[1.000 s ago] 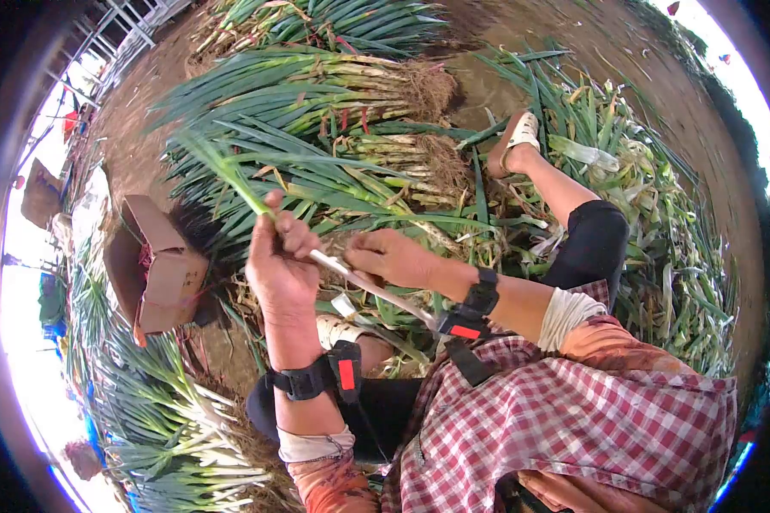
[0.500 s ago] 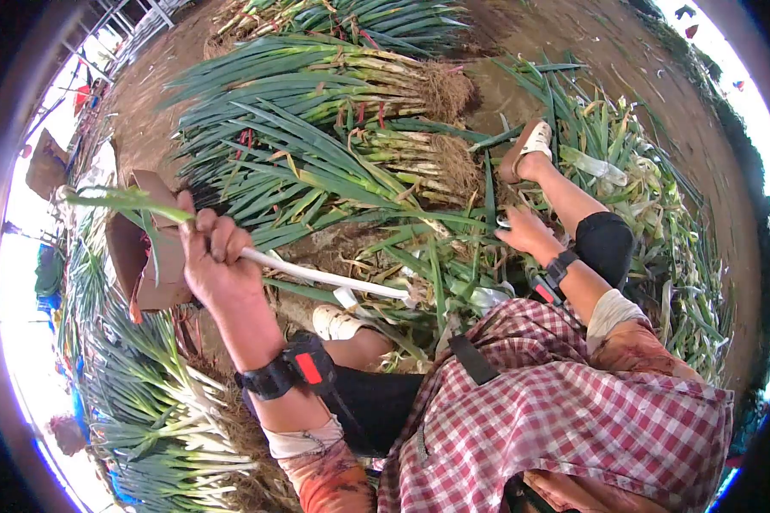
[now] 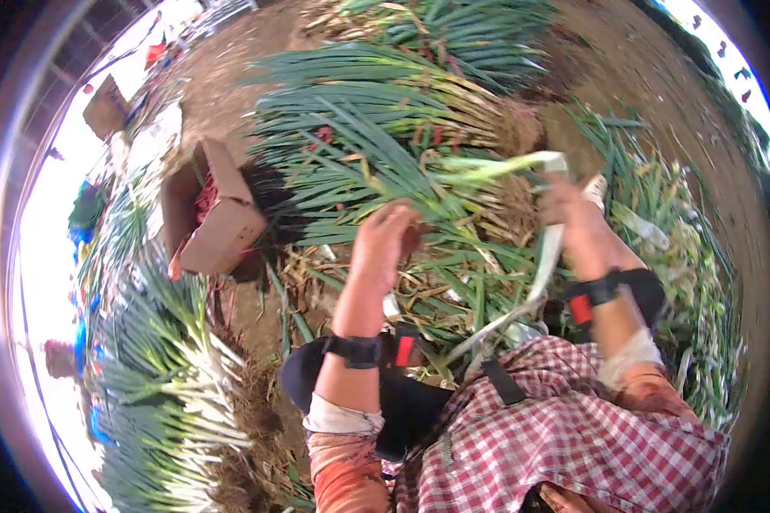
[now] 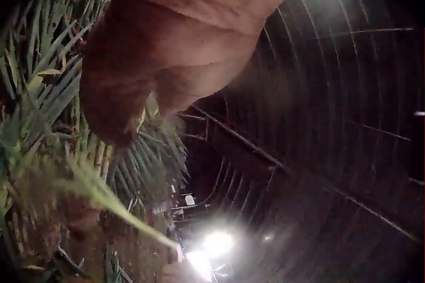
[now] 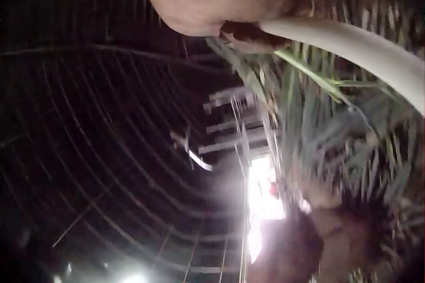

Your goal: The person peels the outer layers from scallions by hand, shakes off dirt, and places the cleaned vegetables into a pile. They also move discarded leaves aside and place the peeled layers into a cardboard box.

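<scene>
In the head view my right hand (image 3: 571, 224), blurred by motion, grips a long green onion (image 3: 541, 272) on the right side. Its pale length hangs in a bend toward the checked apron, while the green end points left across the bundles. Seen from the right wrist, the white part (image 5: 358, 49) runs out from under the curled fingers. My left hand (image 3: 382, 241) hovers over the loose leaves, fingers loosely bent, with nothing visible in it. From the left wrist, a green onion end (image 4: 119, 207) shows below that hand.
Tied bundles of green onions (image 3: 359, 98) lie ahead, roots to the right. A cardboard box (image 3: 224, 229) with red ties stands at the left, above a pile of white-stemmed onions (image 3: 188, 402). Stripped leaves (image 3: 659, 282) heap at the right beside the person's leg.
The left hand moved right and no longer holds the white-stemmed onion it gripped. The right hand rose from the leaf heap and now holds a long green onion. The head view shifted left.
</scene>
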A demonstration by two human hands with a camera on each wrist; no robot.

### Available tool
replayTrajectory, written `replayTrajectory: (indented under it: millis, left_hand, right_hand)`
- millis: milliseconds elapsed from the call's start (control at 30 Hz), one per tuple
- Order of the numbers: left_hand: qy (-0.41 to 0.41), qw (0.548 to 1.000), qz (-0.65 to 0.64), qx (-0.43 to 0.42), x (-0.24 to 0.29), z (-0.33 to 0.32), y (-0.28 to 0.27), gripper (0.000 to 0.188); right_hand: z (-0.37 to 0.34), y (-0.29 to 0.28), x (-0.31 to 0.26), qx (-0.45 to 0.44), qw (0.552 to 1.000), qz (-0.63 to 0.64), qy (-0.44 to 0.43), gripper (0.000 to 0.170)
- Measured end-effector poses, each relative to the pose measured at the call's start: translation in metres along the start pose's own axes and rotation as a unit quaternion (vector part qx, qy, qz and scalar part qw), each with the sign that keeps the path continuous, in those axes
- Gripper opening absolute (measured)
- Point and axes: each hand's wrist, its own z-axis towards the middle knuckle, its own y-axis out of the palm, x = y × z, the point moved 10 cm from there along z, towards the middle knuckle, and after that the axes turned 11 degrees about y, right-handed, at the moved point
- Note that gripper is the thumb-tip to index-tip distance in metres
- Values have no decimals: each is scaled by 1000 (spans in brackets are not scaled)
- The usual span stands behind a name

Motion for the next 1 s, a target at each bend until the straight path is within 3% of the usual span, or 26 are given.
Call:
replayTrajectory:
  millis: [33,67,100,167,200,233,267,333,467,567,667,700,767,867,933,967,1000]
  left_hand:
    - [2,999,-25,-22,-4,-1,4,24]
    - [-1,999,-7,-36,2,-9,11,24]
    - [-9,999,-22,-26,4,-17,16,25]
    - [-7,998,-6,-56,3,-25,21,28]
    - [-3,999,-7,-51,8,-30,18,28]
    - [5,998,8,-60,14,-37,21,28]
    - [8,997,22,-76,18,-44,29,28]
    - [24,996,41,-73,30,-51,30,29]
    - [75,989,120,-52,52,-59,23,27]
    - [68,994,89,-14,55,-62,12,29]
    - [71,995,63,2,53,-57,7,30]
    - [72,995,68,7,53,-54,7,31]
    - [70,995,74,14,51,-52,9,31]
    - [70,994,79,41,55,-53,16,33]
    - [67,993,70,66,50,-53,13,33]
    - [62,993,72,67,49,-53,14,33]
    - [48,991,81,90,47,-53,10,33]
  right_hand:
    - [18,-46,-4,-82,988,131,-20,28]
    - [21,-129,-15,67,994,-41,-79,31]
    - [19,-212,-23,233,945,-213,-88,35]
    - [18,-389,-27,342,905,-213,-137,39]
    - [-4,-482,-41,421,820,-343,-180,30]
    - [-29,-562,-55,513,701,-452,-202,21]
    - [-58,-590,-61,551,646,-513,-127,20]
    - [-121,-616,-41,546,581,-604,3,18]
    - [-246,-633,39,412,444,-767,211,15]
    - [-260,-609,87,294,394,-831,261,12]
    - [-220,-563,92,251,370,-870,206,10]
    - [-190,-547,79,271,411,-848,195,10]
    - [-101,-482,7,360,573,-731,83,11]
    - [6,-362,-46,314,780,-536,-67,16]
    - [78,-283,-25,200,867,-447,-92,20]
    - [87,-208,-19,132,854,-487,-124,14]
    - [57,-140,3,105,983,-126,84,14]
